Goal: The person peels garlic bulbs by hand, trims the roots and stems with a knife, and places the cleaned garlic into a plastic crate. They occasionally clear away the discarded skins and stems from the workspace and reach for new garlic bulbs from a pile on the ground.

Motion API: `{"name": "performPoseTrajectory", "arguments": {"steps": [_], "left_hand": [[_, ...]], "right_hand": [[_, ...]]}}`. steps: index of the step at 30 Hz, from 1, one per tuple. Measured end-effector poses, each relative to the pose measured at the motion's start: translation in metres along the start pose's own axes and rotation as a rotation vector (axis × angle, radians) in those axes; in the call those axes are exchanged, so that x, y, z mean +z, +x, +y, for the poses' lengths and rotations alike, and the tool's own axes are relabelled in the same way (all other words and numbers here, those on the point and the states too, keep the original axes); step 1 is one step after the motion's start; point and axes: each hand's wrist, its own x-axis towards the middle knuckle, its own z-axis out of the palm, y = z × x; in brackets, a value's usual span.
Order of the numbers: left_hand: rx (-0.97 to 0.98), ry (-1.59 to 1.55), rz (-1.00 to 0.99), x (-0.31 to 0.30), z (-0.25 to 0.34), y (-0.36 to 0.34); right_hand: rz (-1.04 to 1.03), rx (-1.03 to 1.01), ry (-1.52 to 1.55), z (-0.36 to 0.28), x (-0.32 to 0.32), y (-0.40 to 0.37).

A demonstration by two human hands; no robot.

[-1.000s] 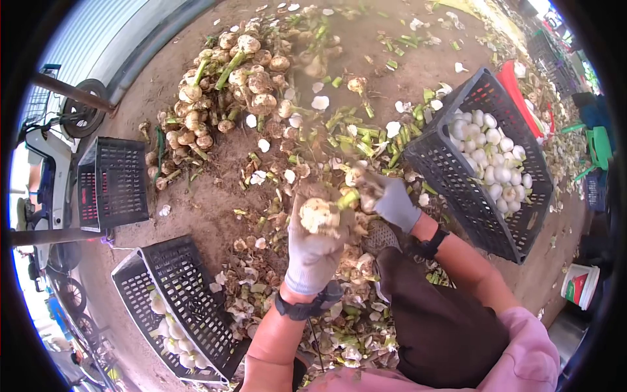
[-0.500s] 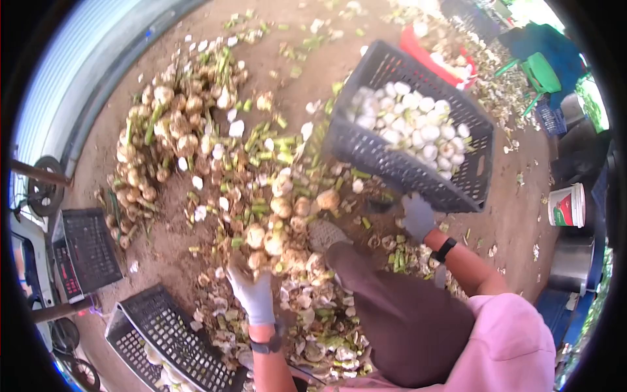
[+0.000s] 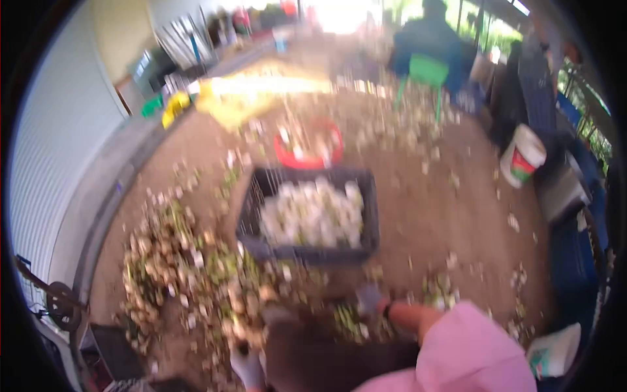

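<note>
My left hand point(image 3: 247, 367), in a pale glove, is low in the frame beside the unpeeled bulbs point(image 3: 243, 307); a small dark thing shows at its fingers, too blurred to make out. My right hand point(image 3: 371, 299), also gloved, is near the ground by my leg, below the black crate point(image 3: 313, 256), and its fingers are smeared by motion. White peeled bulbs point(image 3: 313, 212) fill much of that crate. A heap of brownish bulbs with green stalks point(image 3: 160, 261) lies to the left on the dirt floor.
Behind the crate stands a red basin point(image 3: 308, 162). A person in dark clothing point(image 3: 431, 39) sits on a green chair point(image 3: 428, 68) at the back. A white bucket point(image 3: 522, 157) is on the right, another dark crate point(image 3: 112, 353) at the lower left. Scraps litter the floor.
The view has tilted up and turned, showing more background. The full crate now appears lower and further left, and both hands appear lower in the frame.
</note>
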Motion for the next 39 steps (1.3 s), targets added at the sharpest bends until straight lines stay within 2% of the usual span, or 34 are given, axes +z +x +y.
{"name": "performPoseTrajectory", "arguments": {"steps": [1, 2, 3, 4, 6, 9, 12, 15, 17, 18, 19, 20, 22, 23, 24, 25, 26, 27, 28, 29, 30, 31, 32, 34, 35, 36, 37, 38, 39], "left_hand": [[0.009, 0.038, -0.015, 0.000, 0.012, -0.004], [0.080, 0.167, 0.029, 0.002, -0.011, -0.008], [-0.029, 0.093, -0.104, -0.010, 0.048, -0.019], [-0.049, 0.042, -0.106, -0.008, 0.038, -0.023], [-0.062, 0.051, -0.076, -0.010, 0.031, -0.026], [-0.058, 0.111, -0.027, -0.014, 0.031, -0.030], [-0.041, 0.162, 0.028, -0.020, 0.035, -0.032], [0.001, 0.236, 0.100, -0.031, 0.044, -0.029], [0.091, 0.303, 0.185, -0.039, 0.055, -0.023], [0.148, 0.303, 0.234, -0.040, 0.064, -0.017], [0.184, 0.174, 0.250, -0.034, 0.099, -0.013], [0.235, 0.154, 0.275, -0.042, 0.082, 0.011], [0.288, -0.292, 0.151, -0.037, 0.169, 0.010], [0.301, -0.331, 0.133, -0.031, 0.208, 0.009], [0.300, -0.345, 0.120, -0.022, 0.240, 0.008], [0.510, -0.201, 0.102, -0.020, 0.249, 0.017], [0.561, -0.196, 0.044, -0.014, 0.257, 0.019], [0.592, -0.171, -0.013, -0.012, 0.262, 0.017], [0.714, 0.033, -0.042, -0.013, 0.286, -0.001], [0.693, 0.004, -0.042, -0.003, 0.314, -0.024], [0.674, -0.018, -0.044, 0.007, 0.333, -0.049], [0.669, -0.003, -0.115, 0.017, 0.339, -0.063], [0.694, -0.028, -0.163, 0.027, 0.345, -0.073], [0.761, 0.184, -0.361, 0.040, 0.363, -0.098], [0.669, 0.202, -0.503, 0.050, 0.370, -0.108], [0.603, 0.210, -0.651, 0.059, 0.373, -0.114], [0.736, 0.244, -0.710, 0.068, 0.371, -0.110], [0.881, 0.270, -0.759, 0.082, 0.370, -0.107], [0.970, 0.330, -0.789, 0.083, 0.385, -0.114]], "right_hand": [[-0.141, 0.002, 0.021, -0.001, -0.001, -0.006], [-0.282, 0.007, 0.041, -0.001, 0.000, -0.012], [-0.188, -0.073, -0.014, -0.017, -0.052, -0.024], [-0.187, -0.039, -0.076, -0.024, -0.074, -0.026], [-0.130, 0.209, 0.066, -0.008, -0.063, -0.028], [0.005, 0.644, 0.293, 0.026, -0.086, -0.036], [-0.066, 0.638, 0.254, 0.060, -0.115, -0.051], [-0.185, 0.489, 0.313, 0.069, -0.102, -0.078], [-0.373, 0.479, 0.228, 0.051, -0.081, -0.096], [-0.052, 0.441, 0.008, 0.031, -0.047, -0.122], [-0.197, 0.402, 0.189, 0.029, -0.027, -0.126], [-0.200, 0.550, 0.259, 0.017, -0.034, -0.119], [-0.096, 0.658, 0.167, -0.001, -0.038, -0.113], [-0.023, 0.794, 0.168, -0.013, -0.043, -0.105], [-0.063, 0.829, 0.222, -0.008, -0.053, -0.102], [-0.103, 0.865, 0.275, -0.004, -0.065, -0.098], [-0.263, 0.792, 0.379, 0.001, -0.068, -0.100], [0.028, 0.651, 0.334, 0.018, 0.000, -0.108], [0.102, 0.569, 0.295, 0.029, 0.014, -0.119], [0.131, 0.379, 0.215, 0.047, 0.071, -0.122], [-0.329, 0.505, 0.373, 0.046, -0.003, -0.125], [-0.159, 0.734, 0.607, 0.040, -0.087, -0.128], [-0.025, 0.671, 0.701, 0.035, -0.086, -0.139], [0.322, 0.546, 0.844, 0.051, -0.104, -0.148], [0.250, 0.566, 0.918, 0.054, -0.124, -0.151], [0.206, 0.592, 0.980, 0.048, -0.171, -0.150], [0.209, 0.629, 1.077, 0.041, -0.210, -0.142], [0.511, 0.479, 1.073, 0.055, -0.182, -0.130], [0.352, 0.698, 1.011, 0.062, -0.190, -0.121]]}}
